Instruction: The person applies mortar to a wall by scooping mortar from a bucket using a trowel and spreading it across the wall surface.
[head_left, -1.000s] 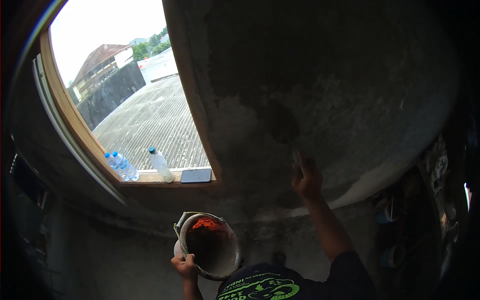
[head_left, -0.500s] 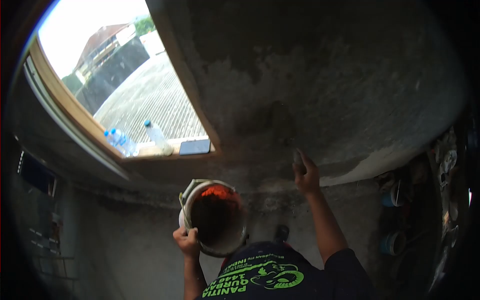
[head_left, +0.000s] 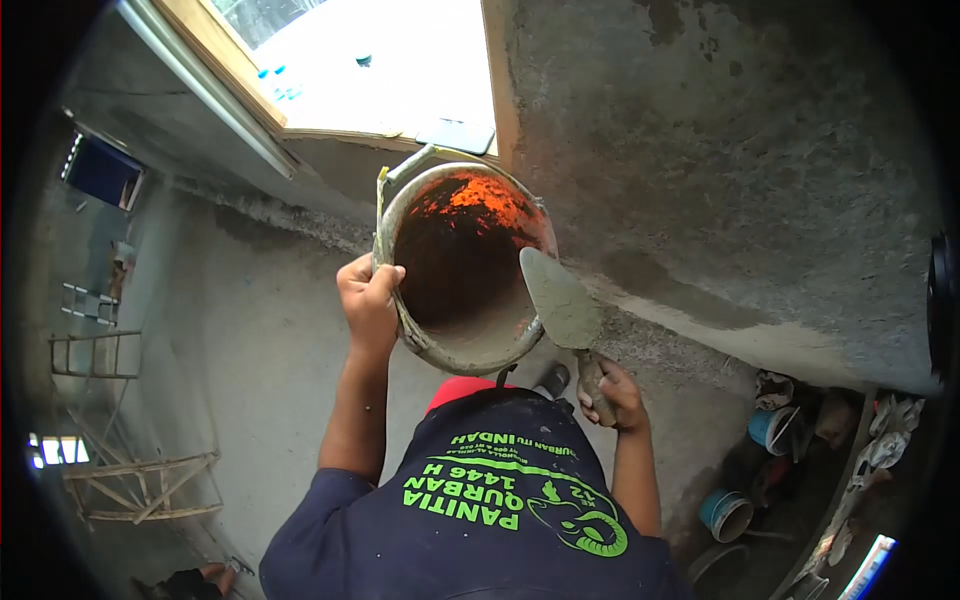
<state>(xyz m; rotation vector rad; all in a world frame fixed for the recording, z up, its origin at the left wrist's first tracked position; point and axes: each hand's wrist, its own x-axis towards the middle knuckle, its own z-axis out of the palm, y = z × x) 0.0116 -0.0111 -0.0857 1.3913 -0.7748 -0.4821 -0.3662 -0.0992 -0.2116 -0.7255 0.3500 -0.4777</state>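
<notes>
My left hand (head_left: 368,305) is closed on the near-left rim of a mortar-smeared bucket (head_left: 545,215), beside its raised handle. The bucket is tilted so that its mouth faces me. Inside, the bucket is dark, with an orange patch lit on the far wall; how much it holds is hard to tell. In my right hand (head_left: 618,396) is the handle of a trowel (head_left: 562,303). Its blade, coated in grey mortar, points up and left, overlapping the bucket's right rim.
Ahead rises a grey plastered wall (head_left: 700,180), partly damp. A phone (head_left: 456,134) lies on the windowsill. Blue-rimmed buckets (head_left: 724,514) stand at the right. On the left are a wooden trestle (head_left: 145,487) and, lower down, part of another person (head_left: 190,584).
My right hand has come down from the wall to the bucket, and the trowel blade now shows. The bucket appears higher and larger. The view has tilted downward and brightened.
</notes>
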